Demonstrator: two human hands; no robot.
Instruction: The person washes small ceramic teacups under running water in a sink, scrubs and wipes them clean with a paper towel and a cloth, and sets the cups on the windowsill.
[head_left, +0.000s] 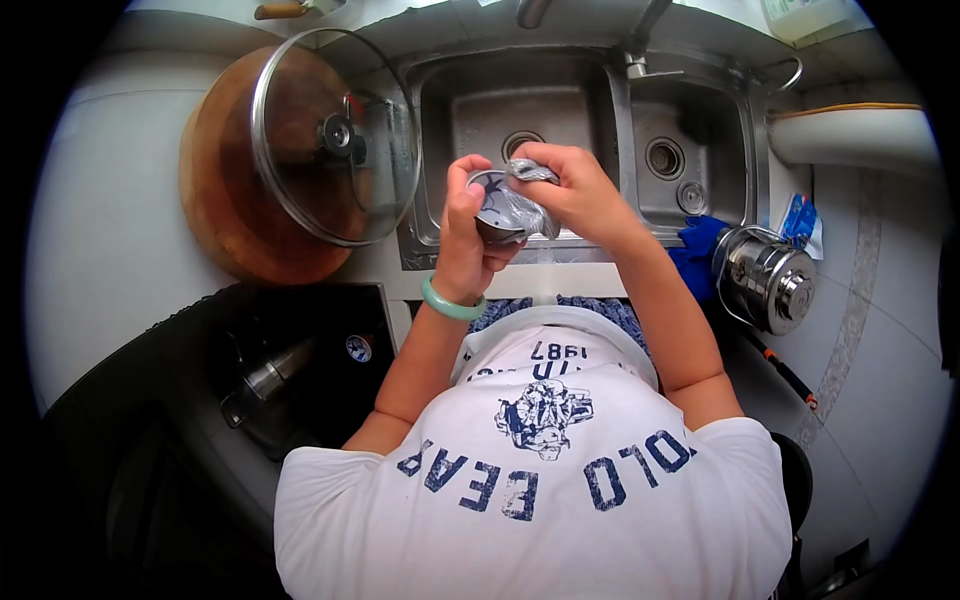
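Above the front edge of the sink, my left hand (466,225) is wrapped round a small bowl (492,196), a green bangle on its wrist. The bowl is tilted, with a dark blue pattern on a pale surface. My right hand (580,190) is closed on a crumpled, shiny grey wrap (533,171), bunched between the thumb and fingers. More of this wrap lies against the bowl's right side. Whether it is plastic film or thin cloth I cannot tell.
Behind the hands is a double steel sink (618,120) with a faucet (640,68). At left, a glass lid (262,160) leans over a round wooden board (215,190). A steel pot (765,280) and blue cloth (695,255) sit at right.
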